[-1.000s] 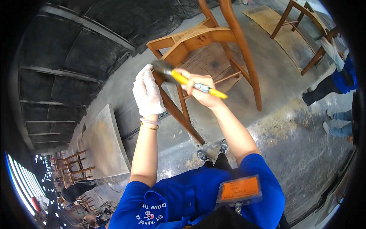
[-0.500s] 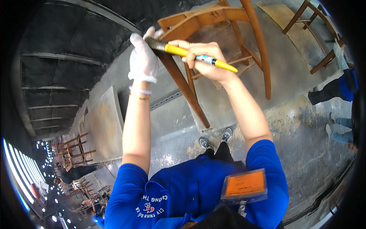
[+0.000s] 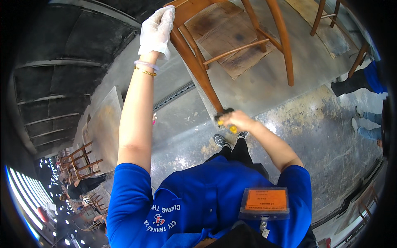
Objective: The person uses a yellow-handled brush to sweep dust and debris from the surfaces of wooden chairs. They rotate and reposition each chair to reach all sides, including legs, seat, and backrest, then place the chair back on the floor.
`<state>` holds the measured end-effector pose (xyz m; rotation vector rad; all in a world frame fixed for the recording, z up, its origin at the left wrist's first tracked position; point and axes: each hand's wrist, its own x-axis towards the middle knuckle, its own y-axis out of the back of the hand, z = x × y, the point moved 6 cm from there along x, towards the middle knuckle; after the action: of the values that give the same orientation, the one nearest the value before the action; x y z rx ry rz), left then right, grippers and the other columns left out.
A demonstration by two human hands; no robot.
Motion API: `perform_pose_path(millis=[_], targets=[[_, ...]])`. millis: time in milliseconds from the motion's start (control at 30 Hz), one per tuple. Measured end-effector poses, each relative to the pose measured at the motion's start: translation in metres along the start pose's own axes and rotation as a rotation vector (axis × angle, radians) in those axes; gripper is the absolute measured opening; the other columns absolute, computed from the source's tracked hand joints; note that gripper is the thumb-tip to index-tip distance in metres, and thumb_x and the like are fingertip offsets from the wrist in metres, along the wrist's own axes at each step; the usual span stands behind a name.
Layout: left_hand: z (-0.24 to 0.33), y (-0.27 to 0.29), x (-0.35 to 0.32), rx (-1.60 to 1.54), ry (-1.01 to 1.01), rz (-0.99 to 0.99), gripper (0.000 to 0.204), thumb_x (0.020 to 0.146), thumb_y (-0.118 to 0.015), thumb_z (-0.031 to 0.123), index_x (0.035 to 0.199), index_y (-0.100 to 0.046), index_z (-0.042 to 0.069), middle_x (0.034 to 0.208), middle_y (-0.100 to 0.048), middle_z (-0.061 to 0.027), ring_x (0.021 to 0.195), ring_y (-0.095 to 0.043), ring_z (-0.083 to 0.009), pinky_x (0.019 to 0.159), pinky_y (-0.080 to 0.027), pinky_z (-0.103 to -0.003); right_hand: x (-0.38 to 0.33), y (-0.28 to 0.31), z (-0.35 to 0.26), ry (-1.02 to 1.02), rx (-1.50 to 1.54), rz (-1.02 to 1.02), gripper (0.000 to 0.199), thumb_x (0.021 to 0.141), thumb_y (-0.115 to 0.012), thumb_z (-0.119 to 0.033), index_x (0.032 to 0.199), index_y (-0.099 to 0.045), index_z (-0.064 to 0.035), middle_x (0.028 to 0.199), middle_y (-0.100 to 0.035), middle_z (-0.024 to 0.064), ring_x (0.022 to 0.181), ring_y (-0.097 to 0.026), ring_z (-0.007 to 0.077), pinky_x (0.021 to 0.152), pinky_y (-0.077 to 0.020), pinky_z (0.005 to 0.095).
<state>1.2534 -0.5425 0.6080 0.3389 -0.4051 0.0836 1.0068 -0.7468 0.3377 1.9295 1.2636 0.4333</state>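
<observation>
A wooden chair point(image 3: 231, 37) stands on a raised grey platform point(image 3: 264, 82) in front of me. My left hand point(image 3: 156, 29), in a white glove, grips the top corner of the chair frame. My right hand point(image 3: 236, 120), bare, is closed around a yellow-handled brush point(image 3: 225, 118) whose dark head presses at the bottom of the chair's near leg point(image 3: 198, 70). My forearm hides most of the brush handle.
A flat board point(image 3: 225, 39) lies under the chair. More wooden chairs point(image 3: 80, 159) stand at the left, another chair point(image 3: 331, 16) at the top right. Another person's legs point(image 3: 359, 80) are at the right edge. A metal rail point(image 3: 173, 96) runs along the platform.
My right hand has carried the brush from the top of the chair down its leg to the foot. My left hand stays up on the frame. The view has tilted lower.
</observation>
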Motion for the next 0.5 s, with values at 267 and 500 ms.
perform_pose_path(millis=[267,500], targets=[[0.033,-0.011,-0.011,0.36,-0.096,-0.006,0.032,0.1,-0.067,0.018,0.127,-0.071,0.001,0.11,-0.077,-0.0123,0.095,-0.069,-0.0195,0.088,-0.055,-0.035,0.016,0.125,-0.024,0.323,-0.242,0.85,0.007,0.086,-0.068,-0.015,0.085,-0.062,-0.0112,0.145,-0.064,0.0102,0.133,-0.062,0.0325,0.117,-0.0485,0.048],[0.046,-0.022,-0.026,0.461,-0.281,0.031,0.028,0.093,-0.071,0.015,0.118,-0.072,0.003,0.106,-0.076,-0.0164,0.095,-0.07,-0.0255,0.089,-0.055,-0.037,-0.079,-0.152,0.057,-0.583,0.281,0.198,0.014,0.082,-0.074,-0.009,0.091,-0.073,-0.0192,0.138,-0.069,0.004,0.124,-0.068,0.0272,0.102,-0.0557,0.0472]])
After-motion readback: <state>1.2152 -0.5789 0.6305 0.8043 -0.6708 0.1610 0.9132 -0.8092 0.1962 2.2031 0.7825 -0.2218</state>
